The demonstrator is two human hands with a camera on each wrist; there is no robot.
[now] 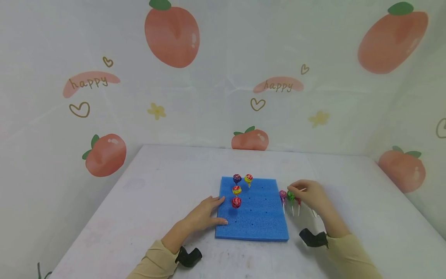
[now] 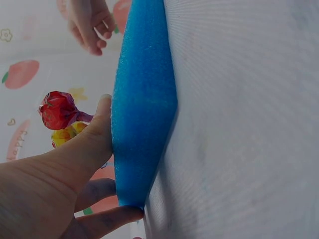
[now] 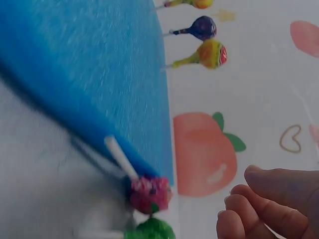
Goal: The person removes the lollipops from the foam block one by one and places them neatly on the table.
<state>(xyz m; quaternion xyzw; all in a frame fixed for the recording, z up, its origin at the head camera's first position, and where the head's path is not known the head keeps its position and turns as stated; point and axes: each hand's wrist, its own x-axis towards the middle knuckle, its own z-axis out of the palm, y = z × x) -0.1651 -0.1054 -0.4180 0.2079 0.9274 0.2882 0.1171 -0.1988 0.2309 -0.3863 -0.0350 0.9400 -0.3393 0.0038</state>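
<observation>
My left hand rests at the left edge of a blue foam board, thumb and forefinger spread over its rim. Upright in the board stand a purple lollipop, two yellow-and-red lollipops and a red lollipop. My right hand hovers just right of the board, fingers loosely bent and nothing between them in the right wrist view. Below its fingertips lie a pink lollipop, a green lollipop and a dark red lollipop. More white sticks show under the hand, their heads hidden.
The board has rows of small holes and lies on a white table. A white backdrop printed with peaches rises behind the table. Black wrist mounts sit beside both sleeves.
</observation>
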